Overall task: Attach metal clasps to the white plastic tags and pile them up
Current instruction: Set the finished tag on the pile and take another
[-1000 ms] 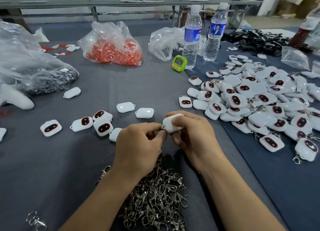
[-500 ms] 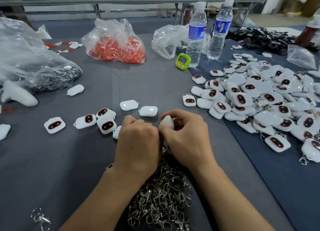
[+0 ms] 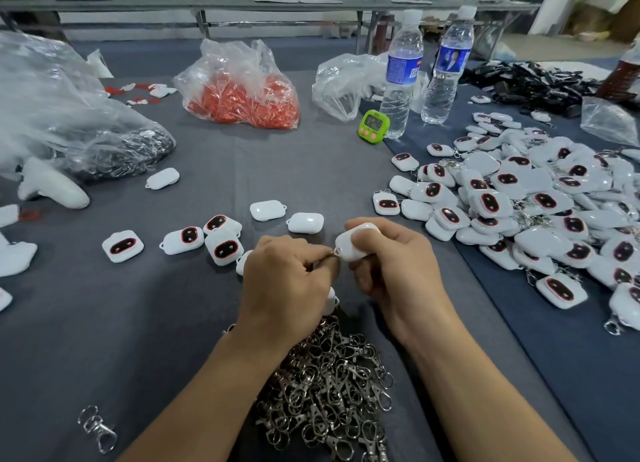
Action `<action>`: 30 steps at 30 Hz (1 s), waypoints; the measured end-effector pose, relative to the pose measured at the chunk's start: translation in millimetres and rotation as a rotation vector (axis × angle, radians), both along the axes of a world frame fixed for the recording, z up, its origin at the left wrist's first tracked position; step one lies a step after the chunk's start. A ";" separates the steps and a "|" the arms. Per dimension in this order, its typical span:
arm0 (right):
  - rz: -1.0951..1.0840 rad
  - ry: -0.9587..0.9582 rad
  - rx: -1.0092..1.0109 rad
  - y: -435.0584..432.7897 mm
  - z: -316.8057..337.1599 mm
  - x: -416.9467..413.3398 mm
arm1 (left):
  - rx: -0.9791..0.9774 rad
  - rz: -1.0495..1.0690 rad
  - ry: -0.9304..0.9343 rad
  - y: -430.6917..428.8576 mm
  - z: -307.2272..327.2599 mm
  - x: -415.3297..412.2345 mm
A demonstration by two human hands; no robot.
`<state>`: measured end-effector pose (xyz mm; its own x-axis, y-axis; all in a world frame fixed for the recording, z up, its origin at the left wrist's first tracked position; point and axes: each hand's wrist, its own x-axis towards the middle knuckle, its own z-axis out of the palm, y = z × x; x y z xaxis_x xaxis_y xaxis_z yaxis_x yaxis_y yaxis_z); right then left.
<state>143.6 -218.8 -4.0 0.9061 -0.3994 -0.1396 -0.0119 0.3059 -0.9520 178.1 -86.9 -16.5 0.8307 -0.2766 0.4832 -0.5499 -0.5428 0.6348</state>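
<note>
My right hand (image 3: 391, 271) grips a white plastic tag (image 3: 356, 243) just above the grey table. My left hand (image 3: 284, 278) pinches a small metal clasp ring (image 3: 333, 253) against the tag's left corner. Most of the clasp is hidden in my fingers. A heap of loose metal clasps (image 3: 329, 389) lies between my forearms. Several loose white tags (image 3: 221, 243) lie to the left of my hands. A large pile of tags with clasps (image 3: 526, 212) spreads over the right side.
Two water bottles (image 3: 401, 73) and a green timer (image 3: 373, 126) stand at the back. A bag of red parts (image 3: 242, 90) and clear plastic bags (image 3: 62, 115) lie behind and left. One stray clasp (image 3: 98, 427) lies at front left. Black cords (image 3: 530, 83) are far right.
The tag has turned in my right hand and risen a little, and my left fingers have shifted to its left corner with the clasp ring now showing there.
</note>
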 end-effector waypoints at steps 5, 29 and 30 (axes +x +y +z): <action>0.007 -0.050 -0.332 10.9 -7.0 -1.7 | 0.402 -0.015 -0.281 8.9 0.8 1.9; 0.300 0.055 -1.124 19.1 -23.9 14.7 | 0.258 0.600 0.388 126.3 -8.7 105.6; 0.312 0.059 -1.235 20.7 -26.4 18.1 | 0.240 0.517 0.374 119.0 -10.6 110.2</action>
